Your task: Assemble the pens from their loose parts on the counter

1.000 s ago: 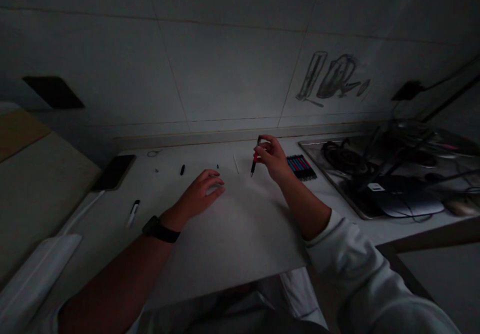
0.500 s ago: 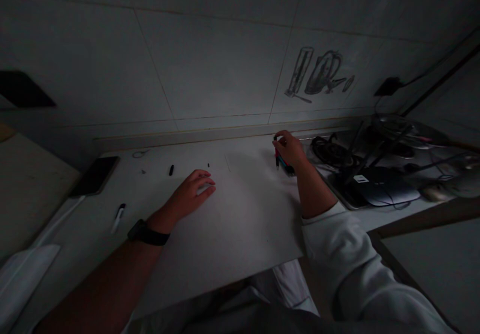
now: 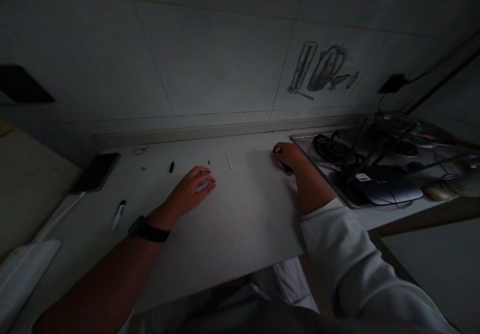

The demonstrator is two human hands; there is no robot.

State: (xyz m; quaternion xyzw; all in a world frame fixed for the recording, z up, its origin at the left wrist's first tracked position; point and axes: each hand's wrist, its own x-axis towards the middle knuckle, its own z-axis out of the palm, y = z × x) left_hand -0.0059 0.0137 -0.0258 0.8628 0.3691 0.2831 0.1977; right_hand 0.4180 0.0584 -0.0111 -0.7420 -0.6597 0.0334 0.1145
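On the white countertop (image 3: 240, 224), my left hand (image 3: 193, 189) rests palm down, fingers apart and loosely curved, holding nothing. Beyond its fingertips are a tiny black piece (image 3: 209, 162) and a thin pale rod (image 3: 228, 160), like a pen refill. A black pen cap (image 3: 171, 167) lies past the knuckles. To the left is a white pen barrel with a black end (image 3: 119, 215). Near the stove edge, my right hand (image 3: 290, 155) is closed on a pen (image 3: 276, 150) whose dark end shows at the fingertips. More pens (image 3: 287, 169) lie partly hidden beneath this hand.
A dark phone (image 3: 95, 172) with a white cable (image 3: 60, 216) lies at the left. Near the wall are a small ring-shaped thing (image 3: 139, 151) and a grey bit (image 3: 143, 168). At the right, a black router (image 3: 388, 184) with antennas sits on the gas stove (image 3: 333, 149).
My right hand has come down toward the counter, and the dark pen that stood upright in its fingers now shows only its end. My left hand stays in place. The view has shifted slightly.
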